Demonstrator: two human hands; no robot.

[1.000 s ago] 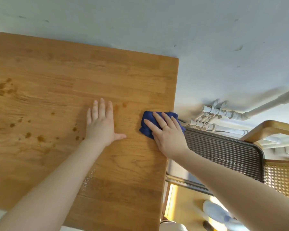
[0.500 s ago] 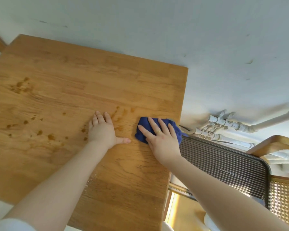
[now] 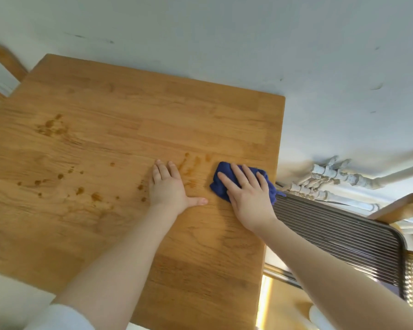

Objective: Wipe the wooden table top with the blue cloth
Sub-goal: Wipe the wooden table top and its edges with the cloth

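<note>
The cloth (image 3: 224,184) lies bunched near the table's (image 3: 129,110) right edge, pinned flat under the right hand (image 3: 247,194), fingers spread straight. Brown stains (image 3: 188,166) sit just left of it, between both hands; the left hand (image 3: 168,186) rests flat, holding nothing.

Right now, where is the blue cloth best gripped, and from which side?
Probably from above, at the bunched far edge of the blue cloth that shows beyond the right hand. The cloth lies flat on the table top, so only its raised folds give the fingers something to pinch.
</note>
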